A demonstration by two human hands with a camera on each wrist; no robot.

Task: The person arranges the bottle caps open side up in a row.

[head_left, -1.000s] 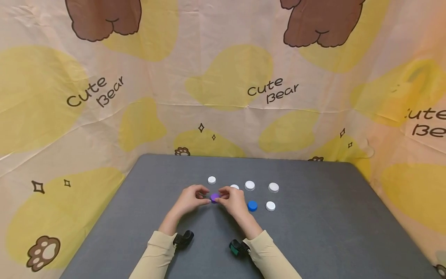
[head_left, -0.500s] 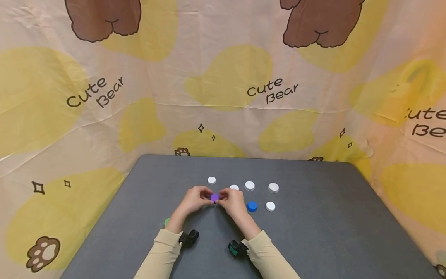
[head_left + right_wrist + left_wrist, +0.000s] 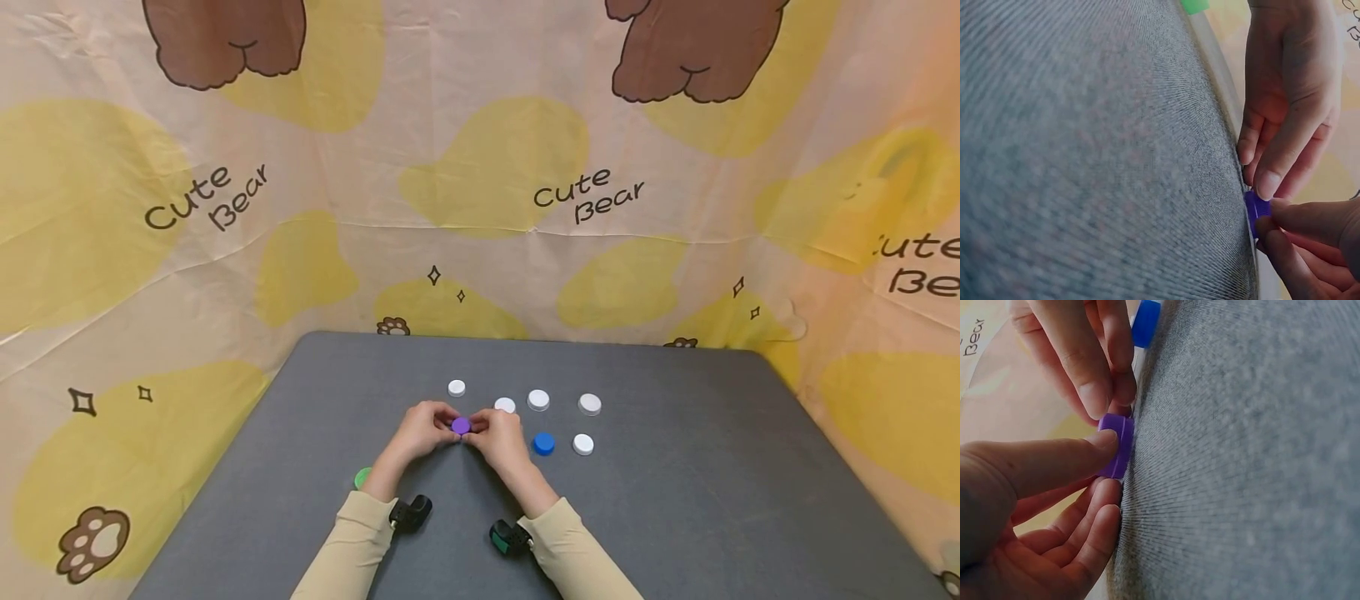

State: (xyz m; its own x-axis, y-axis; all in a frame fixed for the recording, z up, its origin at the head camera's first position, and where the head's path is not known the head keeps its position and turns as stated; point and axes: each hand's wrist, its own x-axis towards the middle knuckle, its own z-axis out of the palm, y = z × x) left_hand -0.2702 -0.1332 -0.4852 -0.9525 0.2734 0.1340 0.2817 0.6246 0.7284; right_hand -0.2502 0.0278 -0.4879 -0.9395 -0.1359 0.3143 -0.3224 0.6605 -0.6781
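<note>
Between my two hands a small purple bottle cap (image 3: 461, 426) sits low at the grey tabletop. My left hand (image 3: 420, 432) pinches it from the left; in the left wrist view its thumb lies across the purple cap (image 3: 1124, 447). From the right, my right hand (image 3: 501, 437) holds the other side with thumb and fingertips, as the right wrist view shows around the purple cap (image 3: 1252, 209). Fingers cover part of the cap in each view. Just right of my right hand lies a blue cap (image 3: 543, 443). A green cap (image 3: 363, 477) is partly hidden by my left wrist.
Several white caps lie beyond and to the right: one at the back (image 3: 456, 388), one behind my right hand (image 3: 505, 405), and others farther right, such as a white cap (image 3: 589, 404). The grey table (image 3: 712, 500) meets a printed cloth backdrop (image 3: 480, 167).
My left hand has shifted slightly right, its fingers coming in around the purple cap. The green cap has come into sight beside my left wrist. My right hand has barely moved.
</note>
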